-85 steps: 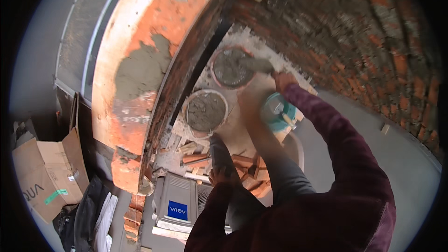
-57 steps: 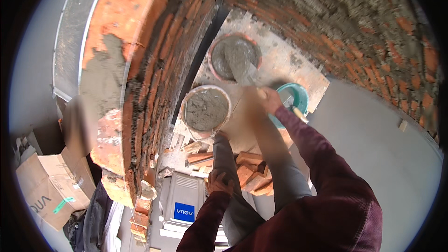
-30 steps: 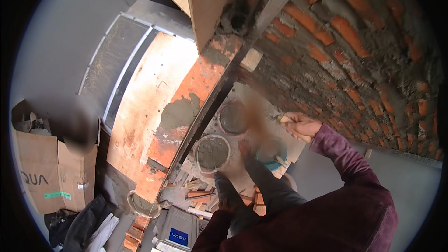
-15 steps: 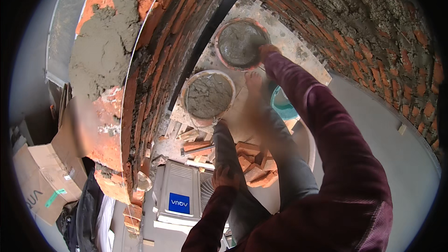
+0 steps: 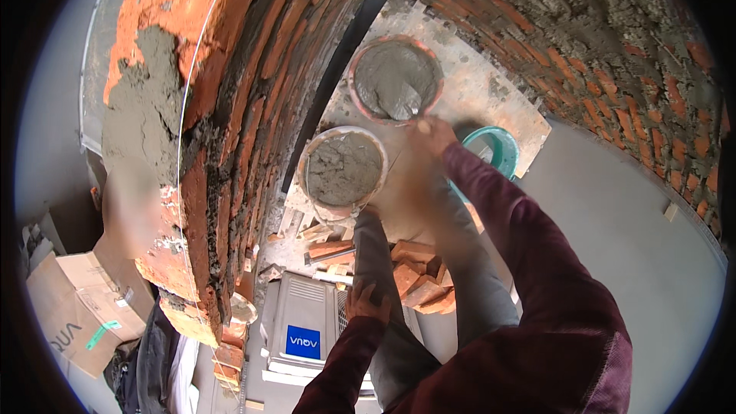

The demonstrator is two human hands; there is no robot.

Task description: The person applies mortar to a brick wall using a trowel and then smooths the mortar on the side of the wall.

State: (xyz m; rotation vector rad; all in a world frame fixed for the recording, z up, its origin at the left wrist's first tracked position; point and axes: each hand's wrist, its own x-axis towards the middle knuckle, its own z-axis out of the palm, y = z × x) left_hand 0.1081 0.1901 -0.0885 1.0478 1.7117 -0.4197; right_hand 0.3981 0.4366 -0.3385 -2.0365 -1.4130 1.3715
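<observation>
Brickwork curves around you on both sides: a thick red brick wall [image 5: 222,130] on your left, its top smeared with a patch of grey mortar [image 5: 142,107], and a second brick wall [image 5: 613,54] arching along the upper right. Between them lies a flat board [image 5: 475,92] carrying two round buckets of mortar.

Your right hand [image 5: 433,134] reaches out to the near rim of the far bucket [image 5: 395,80], close to the board's far edge. Its fingers are curled shut around something at the rim, probably a trowel handle; the tool itself is too small and blurred to tell, so neither its direction nor its long axis can be read. Half a second ago that hand lay higher, right on the same bucket; it now sits lower, at the rim's near side, and your sleeve has swung toward the right.

The near bucket [image 5: 343,172] stands just beside the far one, toward the board's near left corner. A teal bucket [image 5: 498,149] peeks out behind your right forearm at the board's right edge.

Your left hand [image 5: 366,303] rests on your thigh, fingers loosely spread, holding nothing, as before. Broken brick pieces [image 5: 418,280] lie heaped beside your leg, with a grey plastic case [image 5: 303,330] below them.
</observation>
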